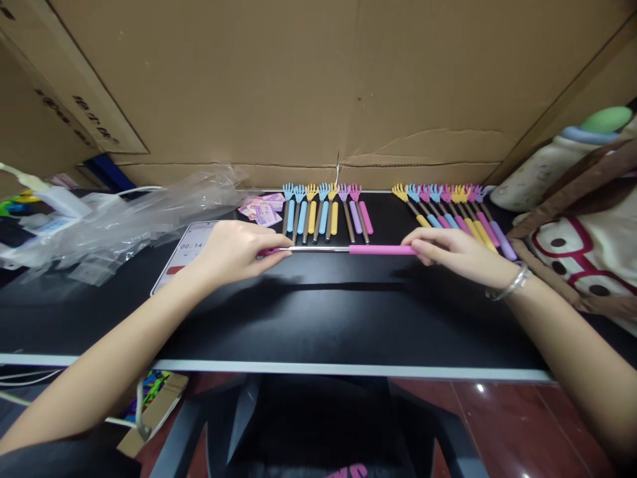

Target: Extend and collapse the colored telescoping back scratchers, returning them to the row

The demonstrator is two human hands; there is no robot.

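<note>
A telescopic back scratcher with a pink handle and a silver rod is held level above the black table. My left hand pinches its pink head end, which the fingers mostly cover. At the other end, my right hand grips the tip of the pink handle. Behind the rod lie several hand-shaped scratcher heads on rods, with loose blue, yellow, purple and pink handles beside them. Near my right hand rests a row of several back scratchers with handles on.
A phone showing a timer lies partly behind my left forearm. Clear plastic bags and small printed cards are at the left. A bottle-shaped plush and a brown-edged cloth item stand at the right, cardboard behind.
</note>
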